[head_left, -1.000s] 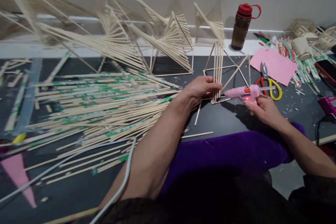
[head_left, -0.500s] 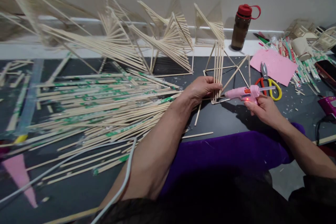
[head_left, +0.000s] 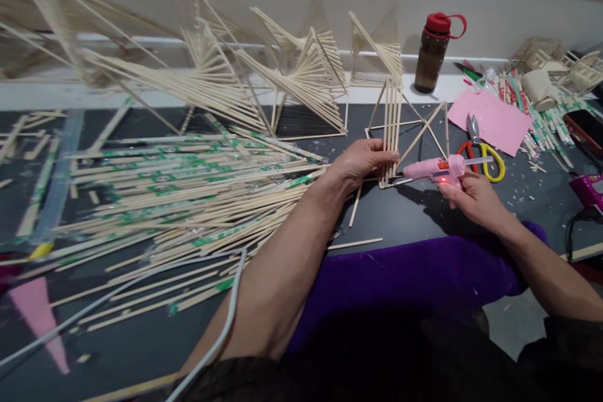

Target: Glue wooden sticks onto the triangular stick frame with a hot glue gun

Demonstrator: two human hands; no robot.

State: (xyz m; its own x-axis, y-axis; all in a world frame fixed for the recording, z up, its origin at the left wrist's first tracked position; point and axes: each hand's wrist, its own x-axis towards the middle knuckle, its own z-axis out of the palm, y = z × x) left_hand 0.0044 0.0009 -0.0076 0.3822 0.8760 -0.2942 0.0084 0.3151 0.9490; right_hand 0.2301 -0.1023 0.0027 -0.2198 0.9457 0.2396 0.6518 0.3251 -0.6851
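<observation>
My left hand (head_left: pixel 365 162) pinches the lower ends of several upright wooden sticks (head_left: pixel 392 114) that stand side by side in a small stick frame (head_left: pixel 415 132). Around a pink hot glue gun (head_left: pixel 436 168) my right hand (head_left: pixel 473 196) is closed, with its red light lit and a clear glue stick poking out of the back. The gun's nozzle points left, close to the foot of the upright sticks; whether it touches them I cannot tell. The palm side of my left hand is hidden.
Bundles of chopsticks in green-marked wrappers (head_left: pixel 188 182) cover the left of the dark table. Finished twisted stick models (head_left: pixel 296 75) line the wall beside a brown bottle (head_left: pixel 431 53). Scissors (head_left: pixel 481 151) lie by pink paper (head_left: pixel 492 119). A white cable (head_left: pixel 233 301) crosses my left forearm.
Both hands, the glue gun and the stick frame hold nearly the same place. Only the camera view has shifted slightly.
</observation>
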